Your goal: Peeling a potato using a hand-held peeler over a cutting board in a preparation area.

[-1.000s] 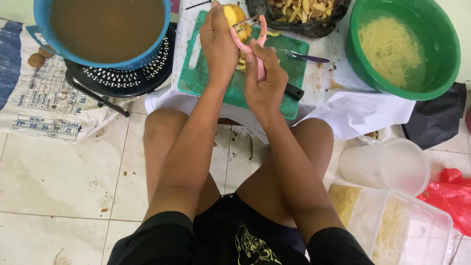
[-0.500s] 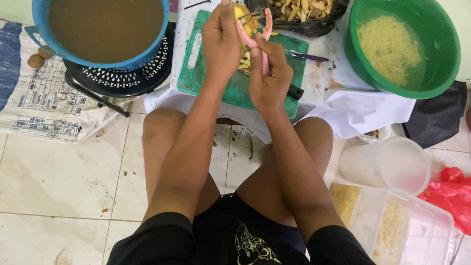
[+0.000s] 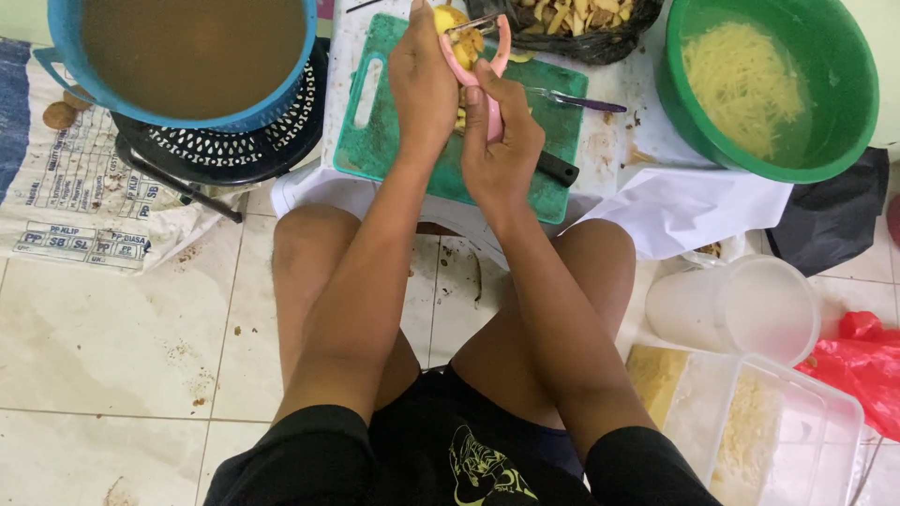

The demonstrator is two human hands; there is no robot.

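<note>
Pink plastic peeler (image 3: 478, 70) sits clenched in the right hand (image 3: 502, 155), its blade against the yellow, partly peeled potato (image 3: 450, 23) that the left hand (image 3: 424, 80) grips above the green plastic cutting board (image 3: 394, 141). Beyond lies a black bag of peelings (image 3: 572, 23).

Both my arms stretch forward between my bare knees, forearms almost side by side. My left hand (image 3: 424, 80) is curled with its back up, fingers closed in a grip. My right hand (image 3: 500, 150) sits just beside it, clenched, forefinger laid out straight ahead
</note>
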